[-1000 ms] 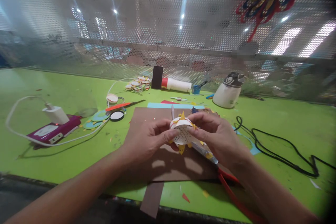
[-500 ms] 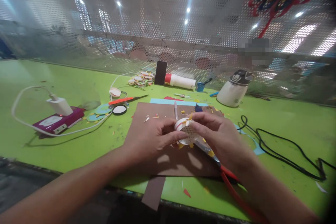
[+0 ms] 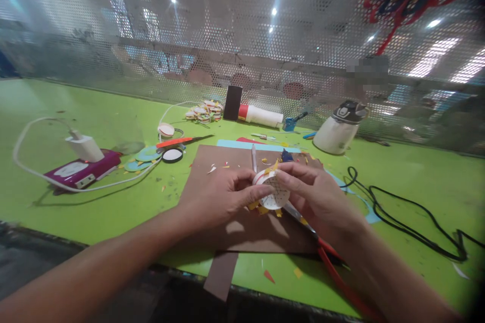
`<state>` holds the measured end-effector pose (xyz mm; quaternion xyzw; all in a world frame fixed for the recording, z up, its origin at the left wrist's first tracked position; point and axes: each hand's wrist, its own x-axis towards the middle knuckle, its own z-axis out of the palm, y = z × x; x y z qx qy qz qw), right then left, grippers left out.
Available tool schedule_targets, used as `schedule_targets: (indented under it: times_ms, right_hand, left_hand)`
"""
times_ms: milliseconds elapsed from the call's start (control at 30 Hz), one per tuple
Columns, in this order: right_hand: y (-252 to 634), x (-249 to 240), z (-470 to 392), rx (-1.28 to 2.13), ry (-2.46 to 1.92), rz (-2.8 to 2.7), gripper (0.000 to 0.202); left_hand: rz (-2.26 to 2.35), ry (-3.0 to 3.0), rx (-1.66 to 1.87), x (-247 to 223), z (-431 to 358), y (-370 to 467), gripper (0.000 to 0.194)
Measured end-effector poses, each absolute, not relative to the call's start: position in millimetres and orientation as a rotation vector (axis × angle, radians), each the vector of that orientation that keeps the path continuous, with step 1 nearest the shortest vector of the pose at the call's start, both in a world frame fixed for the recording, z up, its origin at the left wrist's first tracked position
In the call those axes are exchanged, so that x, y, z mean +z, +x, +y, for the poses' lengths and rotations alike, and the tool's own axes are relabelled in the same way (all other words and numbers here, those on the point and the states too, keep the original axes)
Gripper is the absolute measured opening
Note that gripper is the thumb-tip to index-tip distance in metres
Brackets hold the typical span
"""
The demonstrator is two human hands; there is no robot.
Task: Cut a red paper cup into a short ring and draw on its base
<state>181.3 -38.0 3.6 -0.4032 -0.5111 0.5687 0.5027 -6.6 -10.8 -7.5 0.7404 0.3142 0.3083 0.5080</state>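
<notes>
A small round white paper piece (image 3: 276, 196) with a grid-marked face, a red-striped rim and yellow tabs is held over the brown board (image 3: 242, 232). My left hand (image 3: 223, 192) pinches its left side, thumb on the face. On the right, my right hand (image 3: 322, 192) grips the upper rim near a yellow tab between thumb and fingers. Beneath the hands lie scissors with red handles (image 3: 333, 267), blades pointing up and left. A pale pen-like stick (image 3: 254, 156) lies just behind the round piece.
A purple power strip (image 3: 83, 170) with a white charger sits at left, near an orange-handled knife (image 3: 174, 142) and a black-rimmed disc (image 3: 173, 155). Behind are finished-looking round pieces (image 3: 204, 111), a phone (image 3: 232, 103) and a white bottle (image 3: 261, 116). A kettle-like container (image 3: 335, 133) and black cable (image 3: 413, 229) are at right.
The round piece has turned slightly, showing more of its gridded face and the yellow tabs below. Both hands keep their hold, and the view has shifted slightly.
</notes>
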Motion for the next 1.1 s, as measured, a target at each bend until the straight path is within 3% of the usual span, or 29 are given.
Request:
schedule_targets:
  times_ms: [667, 1000, 1100]
  right_hand:
    - [191, 1, -37, 1.275, -0.871, -1.330, 0.018]
    - [193, 0, -39, 1.193, -0.852, -1.478, 0.017]
    - [191, 5, -43, 1.099, -0.880, -1.539, 0.028]
  left_hand:
    - [0.500, 1.165, 0.783, -4, -14, -8, 0.020]
    - [0.476, 1.173, 0.757, -4, -9, -11, 0.024]
    - [0.464, 1.187, 0.760, -2, -10, -12, 0.025]
